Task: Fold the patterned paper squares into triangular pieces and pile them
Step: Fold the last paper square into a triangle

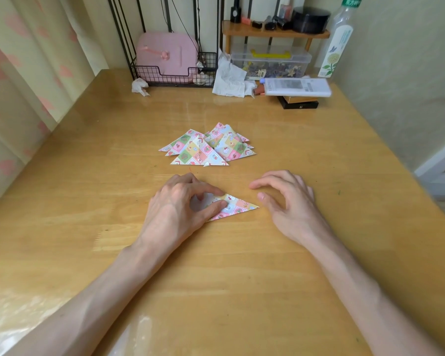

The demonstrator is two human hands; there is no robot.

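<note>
Nearer the person than the pile of triangles, which sits mid-way across the wooden surface, a single folded triangle of the same patterned paper lies flat, its sharp tip pointing right. The left hand covers its left part, fingers curled, thumb and forefinger pinching the paper down. Also on the near side of the pile, the right hand grasps nothing, its fingers loosely bent, just clear of the paper's tip. Beyond the pile, by the wall, stand a wire basket holding a pink case, a clear plastic box and a tall bottle; crumpled tissue lies between basket and box.
</note>
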